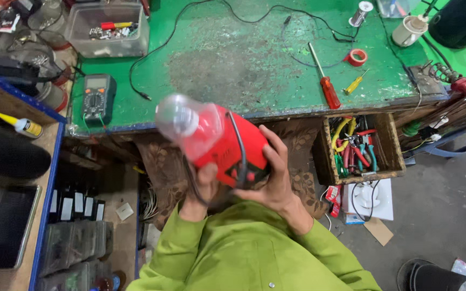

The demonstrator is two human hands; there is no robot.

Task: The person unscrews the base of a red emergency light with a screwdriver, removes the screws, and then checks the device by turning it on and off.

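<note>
I have the red lamp [219, 143] with its clear dome clamped between my left hand [203, 186] and right hand [276, 172]; casing closed, red screwdriver [324, 81] untouched on the green workbench [217, 59].

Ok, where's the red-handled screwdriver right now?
The red-handled screwdriver lies on the green workbench, right of centre in the head view, between the roll of red tape and the small yellow screwdriver.
</note>
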